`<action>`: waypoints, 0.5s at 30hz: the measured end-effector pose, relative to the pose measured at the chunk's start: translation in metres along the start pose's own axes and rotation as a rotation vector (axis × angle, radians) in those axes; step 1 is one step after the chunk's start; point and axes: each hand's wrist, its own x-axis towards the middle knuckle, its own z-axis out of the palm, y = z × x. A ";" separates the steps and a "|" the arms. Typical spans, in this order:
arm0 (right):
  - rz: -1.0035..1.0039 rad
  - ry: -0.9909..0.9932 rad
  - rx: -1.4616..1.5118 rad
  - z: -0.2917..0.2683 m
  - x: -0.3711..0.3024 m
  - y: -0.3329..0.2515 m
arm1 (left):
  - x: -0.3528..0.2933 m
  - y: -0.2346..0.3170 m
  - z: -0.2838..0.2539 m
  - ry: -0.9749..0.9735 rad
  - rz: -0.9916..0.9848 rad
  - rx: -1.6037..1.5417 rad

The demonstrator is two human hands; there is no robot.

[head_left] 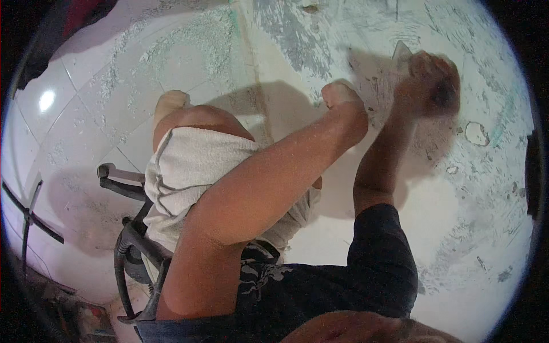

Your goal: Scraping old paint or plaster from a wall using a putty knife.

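My right hand [429,84] is closed around a scraper, its grip hidden by my fingers. The pale, flat blade of the scraper [402,51] sticks out past my fingers toward the patchy wall [366,63]. My left arm crosses over my lap, and my left hand [346,108] is curled close to the wall, left of the right one. Pale dust covers its fingertips. Whether anything sits inside those fingers is hidden. Grey and greenish patches, scrape marks and small pits mark the wall around both hands.
Flakes and dust lie on the white tiled floor [189,54] along the foot of the wall. I sit on a chair with a black armrest [123,183], my knees in light shorts [194,160]. Black crossed bars [27,212] stand at the far left.
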 end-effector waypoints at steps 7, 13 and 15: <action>-0.025 0.178 0.113 0.011 0.010 0.009 | -0.019 -0.001 -0.010 0.002 0.147 0.151; -0.073 0.066 0.256 0.010 0.019 0.000 | -0.019 0.001 -0.016 -0.013 0.158 0.153; 0.022 -0.163 -0.019 -0.014 0.006 0.023 | -0.024 0.003 -0.018 -0.023 0.234 0.150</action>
